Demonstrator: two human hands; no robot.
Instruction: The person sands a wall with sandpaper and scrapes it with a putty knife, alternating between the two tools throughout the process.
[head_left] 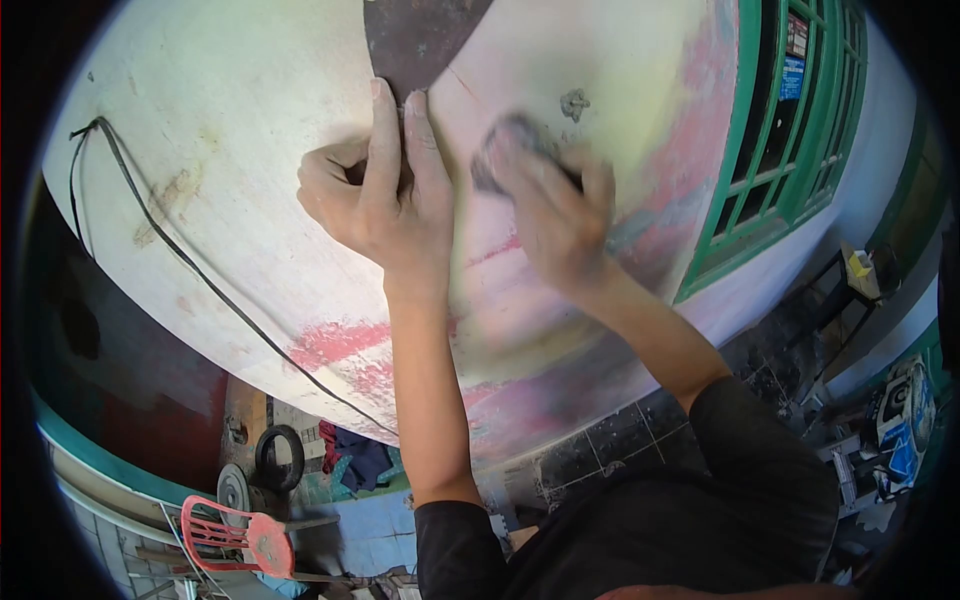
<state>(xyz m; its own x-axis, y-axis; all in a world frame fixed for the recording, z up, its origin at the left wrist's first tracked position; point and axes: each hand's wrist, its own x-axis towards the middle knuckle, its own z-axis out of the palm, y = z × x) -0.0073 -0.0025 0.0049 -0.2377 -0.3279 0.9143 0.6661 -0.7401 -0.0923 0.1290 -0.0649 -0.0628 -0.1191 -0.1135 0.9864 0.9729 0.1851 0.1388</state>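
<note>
My left hand [385, 190] is raised against the painted wall [250, 130], its fingertips pinching the lower end of a dark, flat sheet [420, 45] that extends up out of view. To its right, my right hand [555, 205] is blurred by motion and closed on a dark pad [515, 145], which lies against the wall. What the pad is made of cannot be made out. White, pink and yellowish patches cover the wall around both hands, and a small grey lump [574, 104] sits above the right hand.
A black cable [190, 265] hangs down the wall at the left. Green window bars [745, 180] stand at the right. Lower left are a red chair [268, 543], a tyre [280, 458] and clothes [360, 462]. A blue-white bag [905, 420] lies at the far right.
</note>
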